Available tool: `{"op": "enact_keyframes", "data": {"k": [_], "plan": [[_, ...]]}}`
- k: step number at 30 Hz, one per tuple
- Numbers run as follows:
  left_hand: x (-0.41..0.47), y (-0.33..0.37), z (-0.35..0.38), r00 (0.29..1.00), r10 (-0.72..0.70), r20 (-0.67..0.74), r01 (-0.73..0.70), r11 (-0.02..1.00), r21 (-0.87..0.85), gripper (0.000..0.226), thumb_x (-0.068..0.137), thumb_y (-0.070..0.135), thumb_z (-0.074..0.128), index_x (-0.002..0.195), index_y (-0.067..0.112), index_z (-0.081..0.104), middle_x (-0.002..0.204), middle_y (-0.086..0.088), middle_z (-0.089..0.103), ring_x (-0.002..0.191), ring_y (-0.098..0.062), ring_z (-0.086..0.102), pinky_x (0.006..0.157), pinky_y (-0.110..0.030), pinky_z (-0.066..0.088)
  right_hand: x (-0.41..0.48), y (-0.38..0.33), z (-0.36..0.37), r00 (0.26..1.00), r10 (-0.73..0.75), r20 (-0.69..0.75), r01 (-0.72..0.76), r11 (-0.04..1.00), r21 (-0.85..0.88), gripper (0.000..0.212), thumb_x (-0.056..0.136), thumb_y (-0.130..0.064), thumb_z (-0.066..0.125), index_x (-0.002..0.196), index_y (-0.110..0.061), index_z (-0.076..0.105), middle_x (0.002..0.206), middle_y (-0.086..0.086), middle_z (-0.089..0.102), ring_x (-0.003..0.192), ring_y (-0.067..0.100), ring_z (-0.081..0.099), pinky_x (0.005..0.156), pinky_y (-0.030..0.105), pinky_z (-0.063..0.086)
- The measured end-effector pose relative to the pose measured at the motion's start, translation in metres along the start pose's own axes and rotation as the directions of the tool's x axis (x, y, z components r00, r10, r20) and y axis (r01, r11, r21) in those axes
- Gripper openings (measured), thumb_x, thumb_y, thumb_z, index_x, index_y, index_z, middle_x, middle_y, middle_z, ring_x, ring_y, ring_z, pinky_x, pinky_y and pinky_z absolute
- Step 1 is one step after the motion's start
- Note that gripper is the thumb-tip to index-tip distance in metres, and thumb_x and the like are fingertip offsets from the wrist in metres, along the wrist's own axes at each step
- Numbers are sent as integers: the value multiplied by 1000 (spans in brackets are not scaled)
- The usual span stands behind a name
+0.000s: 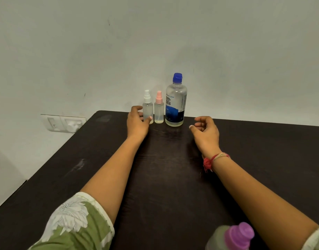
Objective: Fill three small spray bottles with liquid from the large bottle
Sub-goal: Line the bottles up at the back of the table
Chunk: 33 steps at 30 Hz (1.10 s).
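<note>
At the table's far edge stand a small clear spray bottle with a white cap (147,107), a small one with a pink cap (158,110), and a large clear bottle with a blue cap and blue label (176,103), in a row from left to right. My left hand (138,121) cups the white-capped bottle, with the thumb on its lower front and the fingers curled at its left side. To the right of the large bottle, my right hand (206,130) hovers with loosely curled fingers and holds nothing. A blurred bottle with a purple cap (238,235) sits at the bottom right, close to me.
The dark wooden table (164,177) runs from me to the pale wall. A white wall socket with a plug (65,122) sits beyond the table's left edge. My right wrist carries a red thread band.
</note>
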State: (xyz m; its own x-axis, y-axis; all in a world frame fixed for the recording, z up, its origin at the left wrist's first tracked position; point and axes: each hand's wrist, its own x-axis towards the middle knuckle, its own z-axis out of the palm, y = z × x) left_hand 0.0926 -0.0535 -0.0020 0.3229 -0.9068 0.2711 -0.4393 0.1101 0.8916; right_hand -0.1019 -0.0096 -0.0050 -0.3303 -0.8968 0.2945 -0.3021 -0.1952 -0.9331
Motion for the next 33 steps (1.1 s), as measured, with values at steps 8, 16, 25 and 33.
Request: {"op": "enact_keyframes", "data": {"k": [8, 16, 25, 33], "plan": [[2, -1, 3, 1000, -7, -17, 7, 1000, 7, 38, 90, 14, 63, 127, 17, 54, 122, -6, 63, 102, -17, 60, 83, -25, 42, 0, -1, 0, 1000, -13, 14, 13, 1000, -16, 19, 85, -6, 64, 101, -12, 56, 94, 1, 55, 82, 10, 53, 78, 21, 47], [2, 0, 2, 997, -80, 13, 81, 995, -65, 61, 90, 13, 63, 144, 17, 35, 141, -10, 48, 127, -22, 49, 102, -31, 40, 4, 3, 0, 1000, 25, -4, -25, 999, 36, 19, 86, -5, 63, 102, -12, 56, 89, -2, 55, 80, 8, 54, 74, 19, 46], [-70, 26, -34, 949, -150, 277, 197, 969, -149, 63, 85, 16, 69, 137, 16, 33, 140, -5, 46, 128, -19, 42, 100, -26, 34, -22, -12, -38, 976, 171, 131, -182, 981, 73, 26, 86, -3, 64, 111, -9, 57, 94, 2, 56, 90, 13, 55, 74, 18, 44], [-193, 37, -78, 801, -100, 591, 249, 952, -177, 32, 86, 24, 62, 114, 33, 50, 123, 12, 59, 120, -5, 49, 118, -41, 20, -89, -21, -94, 941, 182, 286, -217, 972, 95, 21, 86, 3, 61, 105, -8, 60, 93, 0, 58, 94, 13, 55, 83, 18, 47]]}}
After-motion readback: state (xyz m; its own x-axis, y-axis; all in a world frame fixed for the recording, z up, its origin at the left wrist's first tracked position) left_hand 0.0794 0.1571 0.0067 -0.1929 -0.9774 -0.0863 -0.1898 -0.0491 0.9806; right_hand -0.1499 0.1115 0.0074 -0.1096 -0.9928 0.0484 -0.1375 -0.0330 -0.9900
